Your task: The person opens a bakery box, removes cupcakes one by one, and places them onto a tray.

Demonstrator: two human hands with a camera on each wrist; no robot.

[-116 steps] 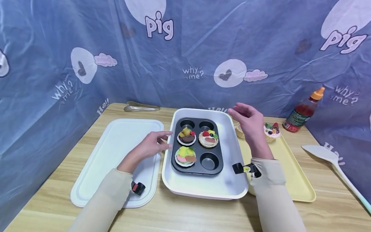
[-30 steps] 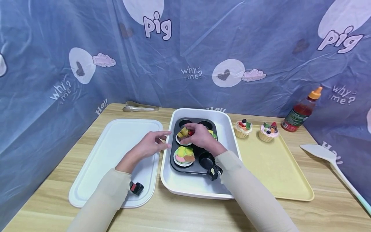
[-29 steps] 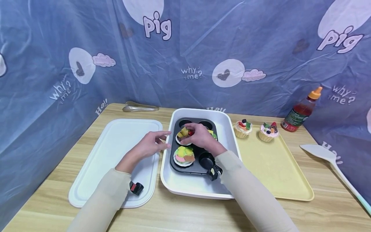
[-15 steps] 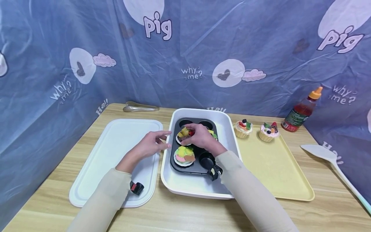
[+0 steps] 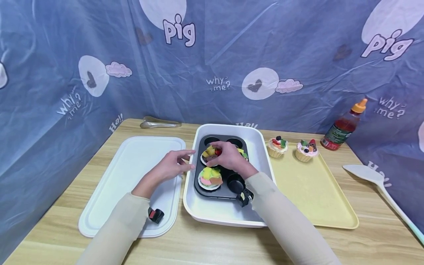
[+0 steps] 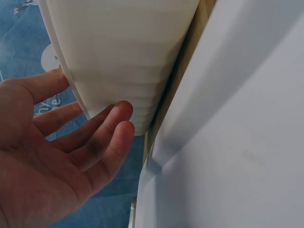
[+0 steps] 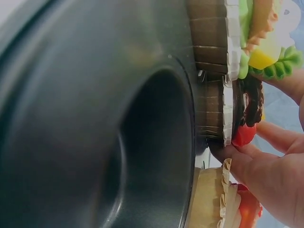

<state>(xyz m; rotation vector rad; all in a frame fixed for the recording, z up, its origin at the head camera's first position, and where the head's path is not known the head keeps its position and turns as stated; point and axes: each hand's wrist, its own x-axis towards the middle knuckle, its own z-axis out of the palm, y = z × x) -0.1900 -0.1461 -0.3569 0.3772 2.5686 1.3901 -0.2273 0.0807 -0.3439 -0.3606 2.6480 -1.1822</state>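
Note:
Inside a white bin (image 5: 225, 214) lies a dark muffin tin (image 5: 216, 194). My right hand (image 5: 229, 156) holds a chocolate fruit cupcake (image 5: 209, 152) in the tin's middle left cup; the right wrist view has thumb and fingers on either side of its topped upper part (image 7: 251, 107). A cupcake with yellow, pink and brown toppings (image 5: 210, 178) sits in front of it. Another cupcake (image 5: 244, 155) is mostly hidden behind my right hand. My left hand (image 5: 169, 165), fingers loosely bent, touches the bin's left rim with thumb and a fingertip (image 6: 59, 78).
On the yellow tray (image 5: 318, 191) to the right stand two cream cupcakes (image 5: 277, 147). A sauce bottle (image 5: 344, 127) and a white spoon (image 5: 367, 173) are farther right. At left lies a white tray (image 5: 139, 158), with metal tongs (image 5: 160, 123) behind it.
Since the oldest frame, my right hand has moved left and down from above the yellow tray to the chocolate fruit cupcake. Over the last second both hands stay almost still.

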